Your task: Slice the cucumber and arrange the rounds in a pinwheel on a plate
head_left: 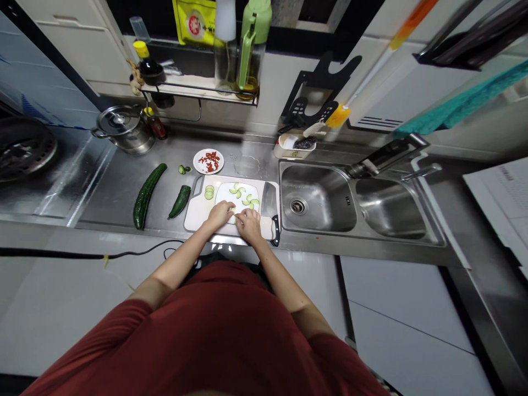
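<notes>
My left hand (220,215) and my right hand (249,226) meet over the near edge of a white plate (224,191), fingers closed in a pinch around pale green cucumber slices (233,210). How each fingertip grips them is too small to make out. On the plate, cut cucumber slices form two pinwheel shapes, one at the back (237,190) and one at the right (250,201). The plate rests on a cutting board (198,213). A short stack of round cucumber slices (209,192) lies on the board's left. Along its right side is a kitchen knife (275,228) with a black handle.
Left of the board lie a cut cucumber (180,202) and a whole cucumber (149,196). Behind it are cucumber ends (182,169) and a small plate (197,163) of chopped red pieces. A lidded pot (127,132) stands back left; a double sink (317,224) is at the right.
</notes>
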The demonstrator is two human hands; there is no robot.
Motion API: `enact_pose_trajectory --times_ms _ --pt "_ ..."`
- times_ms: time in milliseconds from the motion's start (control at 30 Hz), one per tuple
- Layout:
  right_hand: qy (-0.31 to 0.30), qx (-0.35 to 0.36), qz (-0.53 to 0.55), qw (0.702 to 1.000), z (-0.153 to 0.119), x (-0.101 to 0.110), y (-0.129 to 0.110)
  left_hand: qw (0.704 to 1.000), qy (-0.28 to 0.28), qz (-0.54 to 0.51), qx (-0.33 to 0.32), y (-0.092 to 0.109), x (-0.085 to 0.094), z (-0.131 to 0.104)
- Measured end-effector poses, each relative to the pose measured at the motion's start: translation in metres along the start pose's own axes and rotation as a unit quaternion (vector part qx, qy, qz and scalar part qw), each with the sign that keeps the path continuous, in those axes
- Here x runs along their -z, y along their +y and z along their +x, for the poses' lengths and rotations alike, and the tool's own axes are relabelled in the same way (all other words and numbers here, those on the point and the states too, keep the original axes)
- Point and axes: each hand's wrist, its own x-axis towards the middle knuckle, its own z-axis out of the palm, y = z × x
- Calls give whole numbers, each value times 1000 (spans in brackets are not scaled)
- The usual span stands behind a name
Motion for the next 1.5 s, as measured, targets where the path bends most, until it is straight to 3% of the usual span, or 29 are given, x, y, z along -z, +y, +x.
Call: enact_pose_trajectory --times_ms 533,1067,1167,1267,1400,1500 --pt "-16 37 -46 998 5 8 -4 1000 -4 16 7 -1 -4 1" --pt "-28 31 -31 999 12 10 -5 999 -5 39 14 7 0 4" --pt "-8 17 -8 1000 16 14 -5 999 34 -4 18 8 1 4" --pt "50 -2 33 998 15 23 -4 991 118 -54 40 5 5 1" --pt "152 -36 78 985 6 39 -1 960 231 -81 138 -10 15 -9" --pt "198 -54 95 974 -2 48 4 941 253 -72 215 -25 22 -14"
